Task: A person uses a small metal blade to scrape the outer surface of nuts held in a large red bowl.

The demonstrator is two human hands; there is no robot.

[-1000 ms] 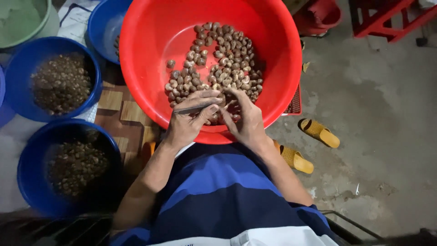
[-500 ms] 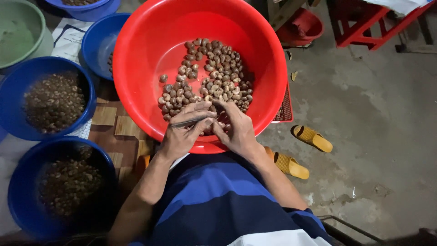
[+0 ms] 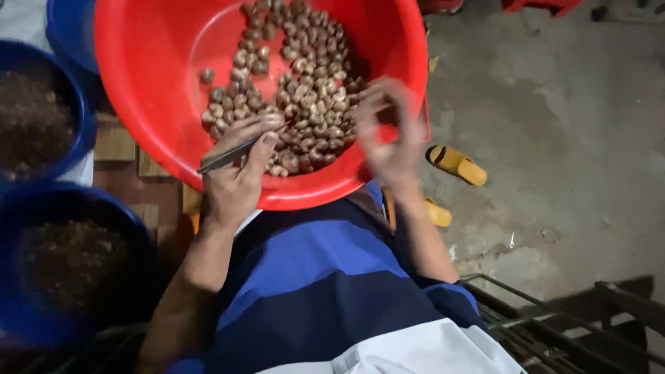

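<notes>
Nearest the camera is the person's blue, dark navy and white striped shirt (image 3: 325,291), filling the lower middle of the view. To its right, at the bottom corner, dark metal bars (image 3: 554,318) stand over the grey concrete floor (image 3: 568,138).

The left hand (image 3: 235,180) rests on the near rim of the red basin (image 3: 152,90), its fingers closed around a thin metal tool (image 3: 239,150) that lies slanted across the knuckles, with its tip pointing towards the heap. The right hand (image 3: 388,138) is raised over the basin's right rim and is badly blurred; its fingers look spread, but I cannot tell whether it holds anything.

Inside the basin, a pile of small brown-and-pale nuts (image 3: 305,90) lies from the near rim up towards the far side, mostly on the right half, just beyond both hands.

On the left, two blue bowls sit beside the basin: the nearer blue bowl (image 3: 131,235) and the farther blue bowl (image 3: 84,125), each holding dark brown bits. Between them a patterned mat (image 3: 125,149) shows.

On the floor to the right lie two yellow sandals (image 3: 457,165), one nearer and partly hidden behind the right forearm.
</notes>
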